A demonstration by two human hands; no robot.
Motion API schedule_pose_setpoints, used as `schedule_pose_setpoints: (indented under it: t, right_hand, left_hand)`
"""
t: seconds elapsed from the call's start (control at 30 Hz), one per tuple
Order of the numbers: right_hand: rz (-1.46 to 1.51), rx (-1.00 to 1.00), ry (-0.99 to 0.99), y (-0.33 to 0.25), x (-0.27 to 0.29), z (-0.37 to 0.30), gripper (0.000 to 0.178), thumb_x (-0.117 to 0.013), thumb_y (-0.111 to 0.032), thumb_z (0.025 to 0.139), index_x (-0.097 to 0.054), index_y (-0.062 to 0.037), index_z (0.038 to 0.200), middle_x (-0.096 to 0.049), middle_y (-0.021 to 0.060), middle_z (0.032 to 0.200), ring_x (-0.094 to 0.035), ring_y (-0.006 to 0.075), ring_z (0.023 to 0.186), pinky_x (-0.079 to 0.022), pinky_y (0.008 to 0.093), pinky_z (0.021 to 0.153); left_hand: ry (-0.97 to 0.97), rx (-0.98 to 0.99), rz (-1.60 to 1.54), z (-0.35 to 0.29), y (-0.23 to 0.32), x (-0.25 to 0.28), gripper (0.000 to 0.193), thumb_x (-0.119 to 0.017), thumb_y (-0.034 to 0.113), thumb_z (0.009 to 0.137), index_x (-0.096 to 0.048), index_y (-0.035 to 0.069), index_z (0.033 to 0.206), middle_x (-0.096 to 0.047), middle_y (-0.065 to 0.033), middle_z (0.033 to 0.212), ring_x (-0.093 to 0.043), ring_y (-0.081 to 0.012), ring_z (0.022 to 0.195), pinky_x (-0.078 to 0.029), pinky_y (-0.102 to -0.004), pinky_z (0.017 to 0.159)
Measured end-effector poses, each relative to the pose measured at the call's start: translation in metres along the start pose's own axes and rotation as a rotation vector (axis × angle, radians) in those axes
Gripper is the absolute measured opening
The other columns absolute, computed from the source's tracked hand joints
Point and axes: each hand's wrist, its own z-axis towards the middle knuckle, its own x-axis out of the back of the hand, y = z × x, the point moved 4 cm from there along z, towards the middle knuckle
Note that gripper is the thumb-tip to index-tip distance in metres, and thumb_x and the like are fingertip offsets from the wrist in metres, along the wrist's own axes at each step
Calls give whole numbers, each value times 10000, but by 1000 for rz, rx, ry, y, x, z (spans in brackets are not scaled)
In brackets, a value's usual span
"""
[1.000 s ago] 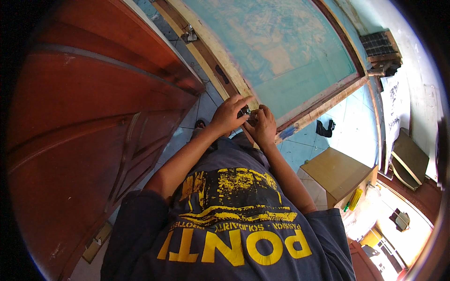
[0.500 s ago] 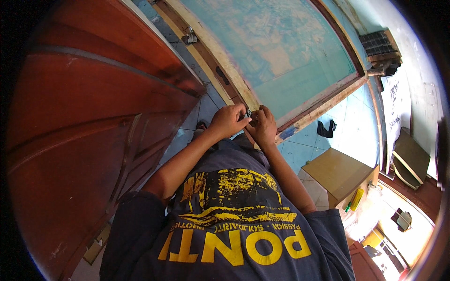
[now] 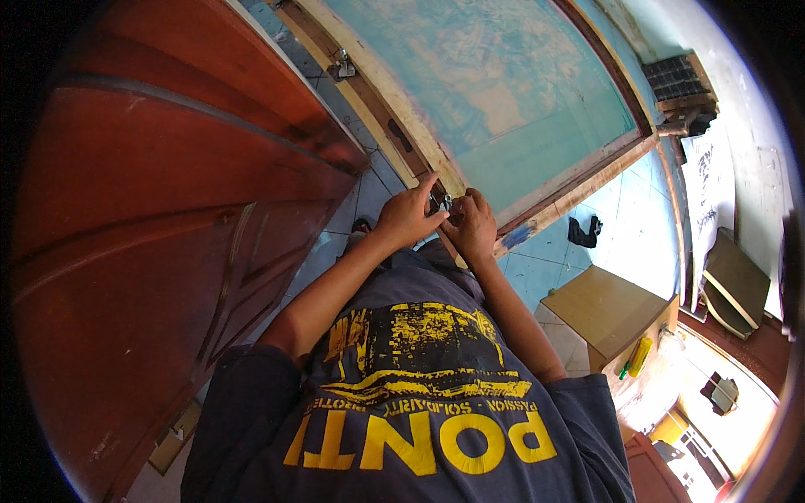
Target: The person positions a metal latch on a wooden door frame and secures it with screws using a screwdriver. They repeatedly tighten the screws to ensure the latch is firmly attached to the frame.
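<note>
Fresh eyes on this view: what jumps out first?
The large red-brown wooden panel filling the left side dominates, with the teal panel in its wooden frame at the top. Near the centre, the left hand and right hand come close together at a small metal piece.

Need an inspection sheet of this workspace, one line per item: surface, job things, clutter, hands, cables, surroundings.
Surface: brown rail along the left side of the wooden frame; blue floor tiles below.
Job things: teal mesh in the frame; metal fitting at the near corner, second fitting farther up the rail.
Clutter: black scrap on the tiles; yellow object by the tan box.
Hands: left hand and right hand at the near fitting; grip partly hidden.
Cables: nothing seen.
Surroundings: red-brown panel left, white wall right.
</note>
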Motion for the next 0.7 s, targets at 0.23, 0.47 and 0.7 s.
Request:
schedule_pose_setpoints:
  t: [0.23,0.47,0.7]
  right_hand:
    - [26,-6,-3,-4,0,-1,376,-751,-269,701,-594,-90,992,-530,144,1241,-545,368,1084,-457,462,874]
    - [30,-22,-28,-3,-1,-1,398,-757,-282,700,-584,-93,1005,-524,135,1253,-537,365,1101,-457,457,880]
    - [5,-13,-13,-2,-3,-1,431,-768,-298,692,-575,-91,1018,-523,133,1257,-539,364,1097,-457,458,881]
  left_hand:
    - [10,-68,35,1,-7,-4,542,-682,279,813,-525,62,1284,-607,-124,729,-618,-300,670,-486,-421,595]
    - [-34,-81,81,4,-1,-5,423,-675,266,819,-575,61,1175,-632,-127,821,-633,-315,760,-497,-424,654]
    - [61,-22,22,6,-26,-14,410,-678,242,831,-564,39,1169,-648,-148,935,-640,-313,834,-505,-411,724]
